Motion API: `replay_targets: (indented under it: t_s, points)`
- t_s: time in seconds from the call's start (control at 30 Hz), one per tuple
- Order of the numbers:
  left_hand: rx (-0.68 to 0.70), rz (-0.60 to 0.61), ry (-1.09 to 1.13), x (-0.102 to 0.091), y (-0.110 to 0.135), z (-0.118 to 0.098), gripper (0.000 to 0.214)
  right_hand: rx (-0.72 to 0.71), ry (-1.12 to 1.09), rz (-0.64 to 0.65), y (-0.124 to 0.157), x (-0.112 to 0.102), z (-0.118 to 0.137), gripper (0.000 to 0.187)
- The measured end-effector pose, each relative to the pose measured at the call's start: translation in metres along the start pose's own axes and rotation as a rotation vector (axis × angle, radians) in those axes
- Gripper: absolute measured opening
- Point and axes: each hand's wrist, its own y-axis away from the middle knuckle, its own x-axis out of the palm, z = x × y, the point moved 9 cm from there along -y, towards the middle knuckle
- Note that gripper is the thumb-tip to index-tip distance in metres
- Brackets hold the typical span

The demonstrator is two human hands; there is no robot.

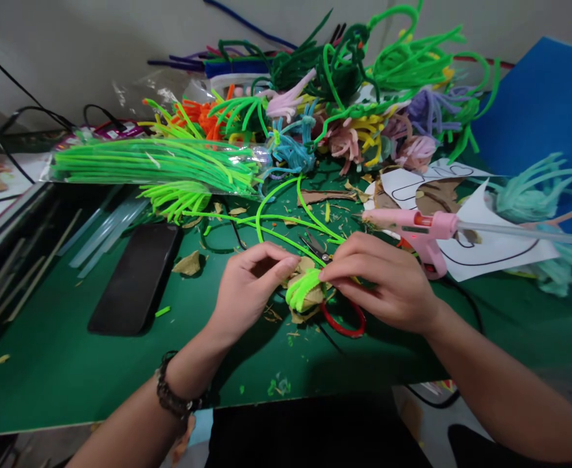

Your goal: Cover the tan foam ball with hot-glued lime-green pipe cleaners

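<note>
Bright green pipe cleaner (301,290) is wound in several turns around a small piece of brown cardboard (314,299). The thumb and fingers of my right hand (386,279) are closed on the pipe cleaner at its right side. My left hand (251,283) has thumb and forefinger pinched at the upper left of the wrapped piece; what lies between those fingertips is hidden. Long green pipe cleaner strands (266,229) loop over the table behind my hands. Scissors with red handles (344,323) lie under and behind the wrapped piece, partly covered by my right hand.
A pink glue gun (429,227) with a glue stick lies at right, by cut paper (500,250). A black phone (134,279) and clear glue sticks (108,231) lie at left. Bagged green pipe cleaners (154,162) and colourful bundles (344,78) fill the back. Cardboard scraps (187,264) are scattered around.
</note>
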Motion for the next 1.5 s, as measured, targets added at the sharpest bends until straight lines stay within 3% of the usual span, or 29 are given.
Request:
replay_targets:
  t_s: [0.17,0.27,0.47,0.63,0.8,0.97,1.2,1.5]
  points:
    - [-0.012,-0.083,0.043,-0.010,-0.001,0.005,0.039,0.012,0.003,-0.014,0.000,-0.002,-0.002,0.010]
    - [-0.073,-0.078,0.087,-0.009,-0.002,0.011,0.039,0.007,0.004,-0.019,0.000,-0.003,-0.001,0.010]
    - [-0.310,0.471,0.072,0.042,0.018,0.027,0.052,-0.010,0.011,-0.023,0.000,-0.004,0.000,0.010]
    - [-0.408,0.605,0.219,0.052,0.028,0.034,0.052,-0.044,0.057,-0.014,0.000,-0.001,0.002,0.012]
    - [-0.410,0.573,0.206,0.048,0.026,0.033,0.034,-0.053,0.069,-0.011,-0.001,-0.001,0.003,0.013]
    - [-0.234,0.482,0.004,0.040,0.016,0.018,0.021,-0.077,0.092,0.007,-0.001,0.001,0.004,0.013]
    - [-0.020,0.430,-0.169,0.039,0.013,0.002,0.021,-0.073,0.055,0.019,0.001,0.006,0.004,0.010]
    - [0.039,0.413,-0.241,0.040,0.014,0.001,0.022,0.049,0.025,0.051,0.000,0.006,-0.007,0.007]
